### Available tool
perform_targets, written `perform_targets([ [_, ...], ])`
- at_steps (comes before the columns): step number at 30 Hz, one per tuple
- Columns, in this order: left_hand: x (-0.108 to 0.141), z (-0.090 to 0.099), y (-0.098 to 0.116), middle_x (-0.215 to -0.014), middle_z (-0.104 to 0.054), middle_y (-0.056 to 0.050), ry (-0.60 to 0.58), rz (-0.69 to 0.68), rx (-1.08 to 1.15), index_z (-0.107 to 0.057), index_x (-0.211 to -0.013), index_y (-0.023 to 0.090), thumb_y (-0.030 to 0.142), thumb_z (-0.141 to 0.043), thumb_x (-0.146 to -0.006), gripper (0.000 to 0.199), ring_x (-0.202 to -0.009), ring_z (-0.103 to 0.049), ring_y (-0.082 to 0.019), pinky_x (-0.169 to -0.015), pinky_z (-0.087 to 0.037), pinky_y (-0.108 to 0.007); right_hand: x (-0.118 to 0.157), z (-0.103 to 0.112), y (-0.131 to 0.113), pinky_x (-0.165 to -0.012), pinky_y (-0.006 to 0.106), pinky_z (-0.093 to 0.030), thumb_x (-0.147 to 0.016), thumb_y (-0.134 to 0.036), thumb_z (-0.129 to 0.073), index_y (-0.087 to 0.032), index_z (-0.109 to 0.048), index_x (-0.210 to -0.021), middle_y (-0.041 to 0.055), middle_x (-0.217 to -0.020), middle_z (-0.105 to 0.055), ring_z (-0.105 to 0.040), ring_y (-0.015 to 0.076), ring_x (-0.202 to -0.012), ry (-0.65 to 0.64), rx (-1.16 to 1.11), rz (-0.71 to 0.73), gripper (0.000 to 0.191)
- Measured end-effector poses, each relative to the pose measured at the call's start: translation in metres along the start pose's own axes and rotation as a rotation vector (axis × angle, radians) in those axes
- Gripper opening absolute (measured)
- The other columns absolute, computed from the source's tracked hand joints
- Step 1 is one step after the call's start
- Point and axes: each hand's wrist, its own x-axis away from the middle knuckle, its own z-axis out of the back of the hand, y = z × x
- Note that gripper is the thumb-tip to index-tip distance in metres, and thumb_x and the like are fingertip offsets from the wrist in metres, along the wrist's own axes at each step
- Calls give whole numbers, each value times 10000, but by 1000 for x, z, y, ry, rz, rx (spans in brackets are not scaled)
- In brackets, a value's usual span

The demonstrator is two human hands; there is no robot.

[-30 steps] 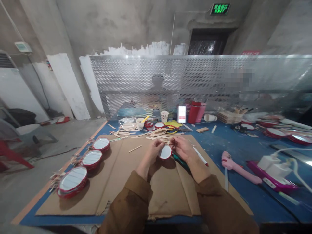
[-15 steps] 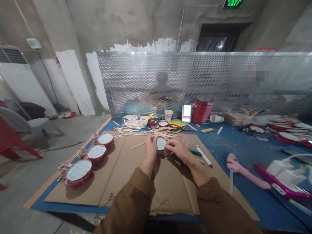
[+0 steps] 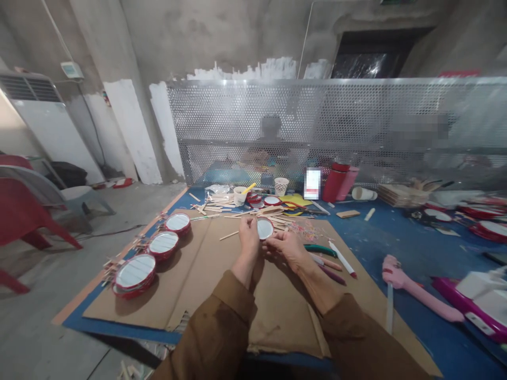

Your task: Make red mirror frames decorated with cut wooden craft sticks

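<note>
Over the cardboard sheet [image 3: 206, 274] I hold up a small round drum [image 3: 265, 228] with a pale face and a dark red rim. My left hand [image 3: 249, 240] pinches its left edge between thumb and fingers. At the drum's lower right edge, the fingers of my right hand [image 3: 291, 250] are pressed together; whether a small piece is also between them is hidden. Beyond my hands lie loose wooden sticks [image 3: 273, 212]. By my right wrist are a green-handled tool [image 3: 320, 249] and a white marker-like tube with a red end [image 3: 343, 259].
Stacks of red-rimmed drums [image 3: 135, 274] with sticks line the cardboard's left side. A pink glue gun [image 3: 420, 295] and a purple power strip [image 3: 471, 311] lie on the right. Paper cups [image 3: 281, 186], a lit phone [image 3: 312, 183] and a red bottle [image 3: 336, 182] stand before the perforated metal screen [image 3: 237, 116].
My right fingers have moved from the drum's right side to its lower edge. The left hand still grips the left side. The camera view has turned slightly, shifting the scene rightward.
</note>
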Motion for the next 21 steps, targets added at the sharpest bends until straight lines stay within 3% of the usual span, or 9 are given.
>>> perform_targets([
  [7, -7, 0, -3, -719, -543, 3, -3, -71, -78, -512, -747, 167, 202, -480, -815, 83, -679, -510, -124, -649, -396, -236, 2, -2, -1, -443, 214, -541, -655, -90, -716, -155, -526, -595, -16, -477, -593, -617, 121, -440, 59, -87, 27, 209],
  [13, -20, 13, 4, -744, -545, 4, 30, -125, -114, -507, -788, 179, 251, -474, -837, 94, -694, -514, -129, -654, -406, -242, 3, -1, 1, -337, 178, -458, -737, -164, -649, -163, -516, -670, -25, -430, -562, -543, 102, -353, 63, 51, 32, 149],
  [16, -25, 17, 5, -728, -558, 3, -78, -132, -96, -523, -776, 174, 258, -490, -823, 101, -676, -523, -128, -627, -412, -235, 1, 0, -2, -318, 156, -428, -764, -210, -605, -172, -534, -778, -38, -482, -576, -563, 101, -386, 104, 41, 141, 82],
  [21, -18, 6, 0, -722, -592, -4, -367, -117, 24, -558, -769, 162, 296, -567, -768, 133, -649, -537, -122, -610, -426, -230, -4, 6, -6, -289, 132, -340, -760, -309, -586, -177, -553, -1065, -18, -627, -634, -597, 106, -433, 79, 74, 257, 334],
])
